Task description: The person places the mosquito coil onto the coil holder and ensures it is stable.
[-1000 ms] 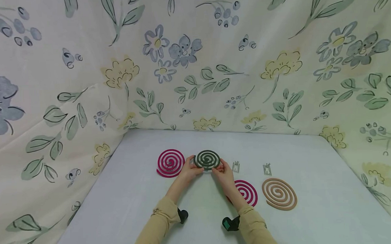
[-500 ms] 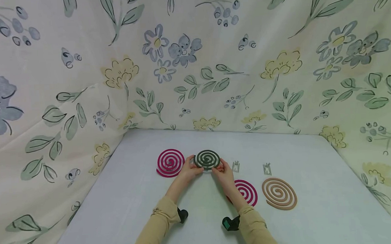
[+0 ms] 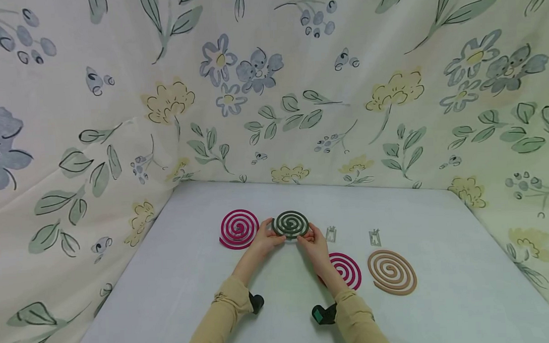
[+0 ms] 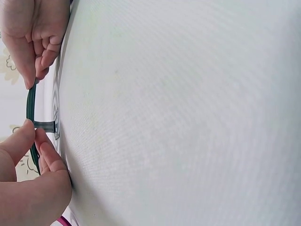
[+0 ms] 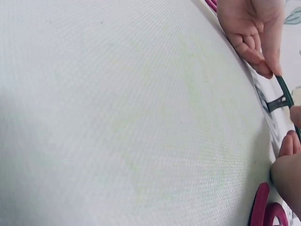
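Note:
A dark green mosquito coil [image 3: 290, 224] lies flat and level at the middle of the white table, raised on a small metal stand [image 4: 45, 126]. My left hand [image 3: 264, 241] pinches its left rim between thumb and fingers. On the opposite rim, my right hand [image 3: 314, 243] does the same. From the side, in the left wrist view, the stand reaches from the coil's underside down to a pale flat base. The right wrist view also shows the stand [image 5: 279, 103] under the coil, between both hands.
Left of the hands lies a magenta mosquito coil [image 3: 239, 229]. Another magenta coil [image 3: 349, 271] is partly hidden under my right forearm, with a tan coil [image 3: 392, 272] beside it. Two flat metal stands [image 3: 331, 234] lie behind these on the right. Floral cloth [image 3: 272, 116] hangs at the back.

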{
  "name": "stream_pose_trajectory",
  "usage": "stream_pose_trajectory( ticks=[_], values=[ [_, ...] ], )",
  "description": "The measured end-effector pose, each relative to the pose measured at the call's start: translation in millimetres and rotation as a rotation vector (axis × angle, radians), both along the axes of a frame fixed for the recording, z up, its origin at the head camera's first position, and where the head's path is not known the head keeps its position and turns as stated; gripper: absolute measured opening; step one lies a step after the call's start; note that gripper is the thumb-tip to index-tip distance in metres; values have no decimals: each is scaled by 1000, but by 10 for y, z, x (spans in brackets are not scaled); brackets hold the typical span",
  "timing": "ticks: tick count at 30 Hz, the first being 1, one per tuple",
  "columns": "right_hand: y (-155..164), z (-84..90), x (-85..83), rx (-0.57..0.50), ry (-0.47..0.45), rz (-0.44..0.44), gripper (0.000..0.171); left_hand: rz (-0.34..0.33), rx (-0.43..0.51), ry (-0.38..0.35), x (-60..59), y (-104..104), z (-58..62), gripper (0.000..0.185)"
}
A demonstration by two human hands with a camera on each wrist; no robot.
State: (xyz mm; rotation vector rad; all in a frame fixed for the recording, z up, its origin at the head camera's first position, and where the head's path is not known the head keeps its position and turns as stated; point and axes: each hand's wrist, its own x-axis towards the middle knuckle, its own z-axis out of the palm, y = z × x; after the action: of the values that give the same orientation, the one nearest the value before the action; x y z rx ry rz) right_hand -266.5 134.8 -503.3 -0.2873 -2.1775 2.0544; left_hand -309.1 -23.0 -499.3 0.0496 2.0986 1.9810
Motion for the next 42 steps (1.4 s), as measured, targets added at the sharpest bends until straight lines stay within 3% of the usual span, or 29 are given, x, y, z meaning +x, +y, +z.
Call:
stream_pose_trajectory(
  ticks=[1,2,4,6,8,9,11,13,15,16,19,21,23,26,28,30,31,32,35,36,37,39,40,42],
  values=[
    [-7,39,21,-1,0,3,61,-1,6,0,41,-3,55,77],
    [-17,83,47,-3,-2,5,61,-21,43,42,-25,-12,-65,78],
    [-43,193,119,-2,-5,8,59,-11,46,36,-16,-9,-53,76],
    [-54,252,157,10,2,12,59,-35,81,47,-277,-26,-456,84],
    [-45,199,135,5,2,12,60,-33,74,47,-302,-23,-499,85],
    [-36,158,112,8,2,12,60,-11,36,2,-199,-15,-324,83],
    [-8,45,41,15,2,8,62,-30,47,-3,-143,-29,-235,84],
    [4,-34,-3,18,-4,1,63,-22,18,-22,168,-24,248,76],
    [4,-51,-13,31,0,-6,62,-18,16,-46,205,-22,321,76],
    [4,-54,-13,33,1,-9,62,-13,5,-47,184,-15,296,76],
    [1,-55,-13,39,3,-14,60,-7,9,-3,6,-16,9,80],
    [0,-54,-12,40,1,-15,60,-40,62,71,-219,-37,-372,83],
    [-1,-51,-14,39,-3,-12,61,-57,90,94,-316,-48,-540,86],
    [-1,-47,-17,32,-4,-9,62,-31,54,48,-291,-9,-484,83],
    [0,-45,-19,26,-2,-8,62,4,6,9,-159,9,-246,83],
    [2,-42,-19,20,2,-9,63,-14,28,32,-312,-3,-491,84],
    [2,-41,-18,18,2,-11,63,-24,44,35,-463,-11,-719,87],
    [2,-41,-18,19,0,-12,63,-36,64,43,-652,-18,-1012,91],
    [-3,-45,-16,24,-10,-17,62,-68,103,58,-1372,-24,-2106,102],
    [-1,-49,-17,28,-10,-17,62,-56,85,43,-1590,-11,-2409,104],
    [0,-56,-19,33,-9,-17,62,-56,91,43,-1715,-8,-2593,106],
    [0,-63,-22,38,-2,-16,62,-58,98,47,-1836,-9,-2772,108],
    [2,-67,-24,43,3,-16,62,-55,99,39,-1808,-8,-2729,108],
    [3,-69,-25,50,10,-16,62,-47,93,29,-1643,-8,-2485,106]
  ],
)
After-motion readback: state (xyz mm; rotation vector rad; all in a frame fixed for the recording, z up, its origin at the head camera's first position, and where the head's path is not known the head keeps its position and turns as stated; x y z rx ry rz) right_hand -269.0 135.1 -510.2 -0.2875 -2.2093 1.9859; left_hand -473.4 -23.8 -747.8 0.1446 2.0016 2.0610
